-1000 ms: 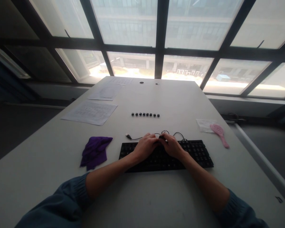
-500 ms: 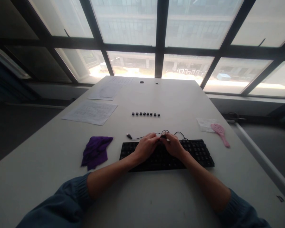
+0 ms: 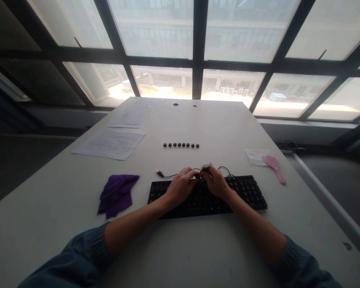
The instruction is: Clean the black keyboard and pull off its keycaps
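A black keyboard (image 3: 240, 200) lies on the white table, with both my hands over its upper middle edge. My right hand (image 3: 217, 184) is closed on a small dark tool with thin pale wire ends (image 3: 211, 163), which looks like a keycap puller. At its fingertips, my left hand (image 3: 181, 186) pinches a small dark piece (image 3: 197, 176), apparently a keycap; the fingers partly hide it. Beyond the keyboard stands a row of several black keycaps (image 3: 183, 145). The keyboard's cable with its USB plug (image 3: 159, 173) lies behind my hands.
A crumpled purple cloth (image 3: 118, 195) lies left of the keyboard. Printed sheets (image 3: 111, 143) are farther back on the left. To the right are a pink hairbrush (image 3: 273, 164) and a clear plastic bag (image 3: 253, 157). Windows (image 3: 165, 80) rise past the table's far edge.
My fingertips have shifted slightly apart, and the tool's pale wire ends now stick up above my right hand. The whole view has moved a little.
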Available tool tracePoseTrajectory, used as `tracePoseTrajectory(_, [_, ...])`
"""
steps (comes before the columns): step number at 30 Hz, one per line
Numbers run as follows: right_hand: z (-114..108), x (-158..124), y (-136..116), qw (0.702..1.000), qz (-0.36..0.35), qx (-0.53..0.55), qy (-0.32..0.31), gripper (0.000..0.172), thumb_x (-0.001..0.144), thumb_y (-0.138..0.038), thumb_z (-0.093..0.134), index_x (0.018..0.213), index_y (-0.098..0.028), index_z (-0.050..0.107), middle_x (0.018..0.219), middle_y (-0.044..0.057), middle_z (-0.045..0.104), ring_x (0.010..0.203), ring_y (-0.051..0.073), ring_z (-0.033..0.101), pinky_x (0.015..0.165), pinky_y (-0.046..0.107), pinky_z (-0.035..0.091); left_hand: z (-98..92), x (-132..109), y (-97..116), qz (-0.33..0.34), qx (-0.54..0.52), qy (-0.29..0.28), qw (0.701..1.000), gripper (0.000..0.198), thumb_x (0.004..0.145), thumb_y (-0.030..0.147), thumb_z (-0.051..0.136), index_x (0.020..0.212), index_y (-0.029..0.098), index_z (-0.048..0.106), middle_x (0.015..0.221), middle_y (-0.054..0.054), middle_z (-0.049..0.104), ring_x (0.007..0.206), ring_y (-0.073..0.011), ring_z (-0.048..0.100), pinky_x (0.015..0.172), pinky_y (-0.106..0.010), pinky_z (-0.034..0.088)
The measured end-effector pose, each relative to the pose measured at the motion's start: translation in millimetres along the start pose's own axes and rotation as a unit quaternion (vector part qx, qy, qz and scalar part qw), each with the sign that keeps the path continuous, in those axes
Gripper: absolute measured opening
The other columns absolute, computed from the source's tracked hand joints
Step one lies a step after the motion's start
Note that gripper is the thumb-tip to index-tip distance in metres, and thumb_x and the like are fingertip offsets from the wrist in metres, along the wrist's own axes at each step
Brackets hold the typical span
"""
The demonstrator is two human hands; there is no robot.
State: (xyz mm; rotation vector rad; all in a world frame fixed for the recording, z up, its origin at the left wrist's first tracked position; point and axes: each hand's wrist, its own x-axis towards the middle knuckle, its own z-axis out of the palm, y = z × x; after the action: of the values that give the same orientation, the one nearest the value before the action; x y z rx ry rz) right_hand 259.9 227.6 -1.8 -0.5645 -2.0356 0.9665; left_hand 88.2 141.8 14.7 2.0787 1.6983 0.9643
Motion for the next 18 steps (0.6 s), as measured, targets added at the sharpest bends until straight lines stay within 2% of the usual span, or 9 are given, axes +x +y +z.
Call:
tracePoseTrajectory(7, [0.2,2.0,0.3,1.000,-0.011,-0.010,0.011,0.011,0.098,-0.026,0.051,0.093,-0.020,0.059,0.083,0.004,0.065,0.074,0.017,0.060,0.074,0.031,0.049,0.7,-0.2,-1.3,-0.014,-0.009,0.007,1.000,0.011,0.097,0.026,0.057,0.106,0.022,0.062,0.103,-0.004,0.062,0.100,-0.0210,0.059,0.090,-0.036,0.049])
tracePoseTrajectory(18, [0.7,1.4,0.5,1.000,-0.023,-0.017,-0.006,0.013,0.098,-0.025,0.050,0.094,-0.021,0.062,0.090,0.006,0.068,0.082,0.019,0.064,0.079,0.033,0.051,0.8,0.8,-2.4,-0.027,0.011,-0.009,1.000,0.023,0.103,0.033,0.045,0.105,0.020,0.064,0.102,-0.006,0.062,0.098,-0.0219,0.059,0.088,-0.036,0.050])
